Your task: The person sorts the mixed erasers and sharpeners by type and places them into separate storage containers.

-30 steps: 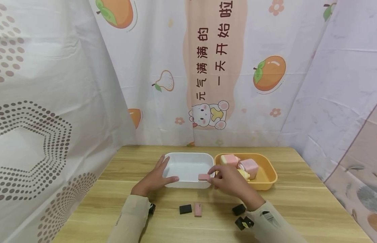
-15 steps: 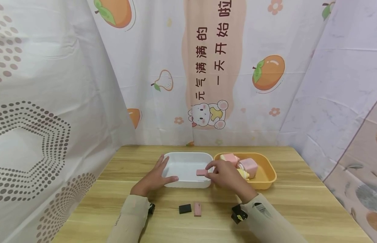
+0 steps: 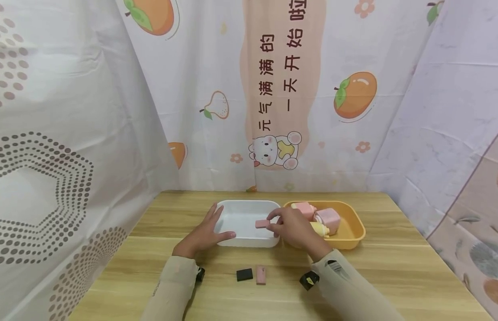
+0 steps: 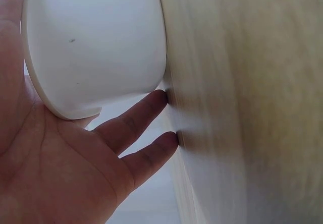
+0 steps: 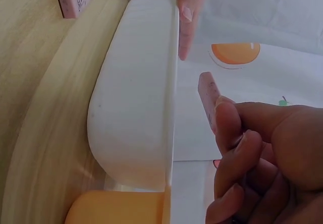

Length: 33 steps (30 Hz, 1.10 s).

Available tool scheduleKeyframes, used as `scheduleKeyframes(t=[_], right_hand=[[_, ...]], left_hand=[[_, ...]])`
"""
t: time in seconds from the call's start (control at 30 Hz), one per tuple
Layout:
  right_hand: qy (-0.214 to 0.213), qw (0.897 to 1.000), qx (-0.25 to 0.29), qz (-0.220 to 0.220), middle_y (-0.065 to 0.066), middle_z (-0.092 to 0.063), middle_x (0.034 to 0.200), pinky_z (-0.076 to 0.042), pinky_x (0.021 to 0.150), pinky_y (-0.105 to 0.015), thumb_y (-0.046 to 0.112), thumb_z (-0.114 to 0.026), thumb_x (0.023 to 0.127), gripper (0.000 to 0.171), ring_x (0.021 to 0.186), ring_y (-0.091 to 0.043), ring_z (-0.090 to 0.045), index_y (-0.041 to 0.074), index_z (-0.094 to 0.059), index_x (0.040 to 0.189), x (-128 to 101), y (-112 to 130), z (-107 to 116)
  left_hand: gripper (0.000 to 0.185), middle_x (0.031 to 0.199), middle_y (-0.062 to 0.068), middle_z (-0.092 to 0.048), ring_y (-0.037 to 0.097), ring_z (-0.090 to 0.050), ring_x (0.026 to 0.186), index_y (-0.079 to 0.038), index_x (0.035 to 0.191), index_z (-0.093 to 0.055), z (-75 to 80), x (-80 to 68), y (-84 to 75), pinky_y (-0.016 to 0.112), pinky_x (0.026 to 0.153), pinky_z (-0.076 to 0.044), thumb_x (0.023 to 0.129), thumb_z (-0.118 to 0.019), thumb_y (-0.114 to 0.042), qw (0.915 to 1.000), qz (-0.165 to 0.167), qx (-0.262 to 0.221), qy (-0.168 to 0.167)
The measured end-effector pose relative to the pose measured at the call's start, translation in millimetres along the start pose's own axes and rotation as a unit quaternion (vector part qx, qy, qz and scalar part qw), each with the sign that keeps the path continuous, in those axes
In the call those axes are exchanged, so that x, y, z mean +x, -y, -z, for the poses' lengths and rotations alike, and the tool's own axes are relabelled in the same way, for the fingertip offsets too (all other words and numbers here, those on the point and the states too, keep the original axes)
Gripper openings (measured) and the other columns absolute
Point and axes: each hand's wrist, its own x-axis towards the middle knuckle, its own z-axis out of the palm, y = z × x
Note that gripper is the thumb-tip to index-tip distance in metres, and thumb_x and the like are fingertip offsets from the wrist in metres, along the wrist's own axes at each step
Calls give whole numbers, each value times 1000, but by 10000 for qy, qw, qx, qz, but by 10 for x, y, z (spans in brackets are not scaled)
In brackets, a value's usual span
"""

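My left hand [image 3: 201, 236] rests against the left end of a white plastic box [image 3: 249, 242], its fingers fairly straight and spread. In the left wrist view the box's rim lies along the palm, and two fingertips [image 4: 160, 98] reach down to the tabletop. Between thumb and fingertips, my right hand [image 3: 292, 226] pinches a small pink rectangular block [image 3: 261, 224] with a printed face. The right wrist view shows this block [image 5: 207, 95] held higher than the box's rim. Nearer to me lie a black block [image 3: 244, 274] and a second pink block [image 3: 261, 275], side by side.
A yellow-orange box [image 3: 351, 240] stands right beside the white one. Inside are pink squeeze bottles [image 3: 328, 219] and a yellow bottle [image 3: 319, 229]. The wood-grain table [image 3: 172, 209] ends at printed curtains [image 3: 217, 147] behind and on both sides.
My right hand has carried the pink block from the white box's near right rim further left and back over the box. The left hand stays where it was.
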Motion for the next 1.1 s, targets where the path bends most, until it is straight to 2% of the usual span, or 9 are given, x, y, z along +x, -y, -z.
scheduleKeyframes(t=[0.27, 0.47, 0.7, 0.9, 1.1], right_hand=[[60, 9999, 68, -68, 3, -69, 77, -52, 59, -32, 34, -80, 92, 23, 68, -19, -62, 21, -76, 110, 104, -24, -43], [148, 9996, 188, -136, 2, -70, 75, -51, 57, -32, 32, -80, 93, 22, 66, -21, -62, 20, -75, 111, 190, 21, -95], [70, 10000, 63, 5, 4, -70, 70, -49, 55, -31, 32, -79, 93, 21, 64, -18, -63, 19, -75, 109, 290, 83, -183], [-11, 9999, -60, 145, 7, -70, 68, -48, 53, -31, 33, -79, 93, 22, 61, -16, -62, 20, -76, 110, 323, 79, -236], [20, 9998, 113, 155, 5, -70, 69, -48, 53, -31, 36, -79, 93, 26, 61, -17, -61, 18, -75, 111, 334, 66, -264]], left_hand=[[114, 175, 2, 9, 36, -11, 161, -27, 168, -10, -12, 20, 4, 67, 121, -26, 83, -70, -74, 10000, 9, 5, 15], [115, 176, 2, 9, 37, -11, 160, -27, 168, -10, -7, 24, 2, 67, 120, -26, 83, -70, -75, 10000, 42, 47, -4], [113, 176, 5, 8, 40, -12, 160, -25, 168, -11, 1, 29, 12, 70, 119, -26, 84, -73, -70, 9999, 45, 19, -101], [116, 175, 0, 10, 38, -13, 160, -29, 168, -10, -10, 40, 28, 69, 119, -26, 82, -72, -74, 9999, 131, 60, -48], [115, 176, 3, 8, 39, -13, 160, -28, 168, -11, -11, 36, 10, 70, 119, -26, 82, -72, -74, 9999, 108, 46, -40]])
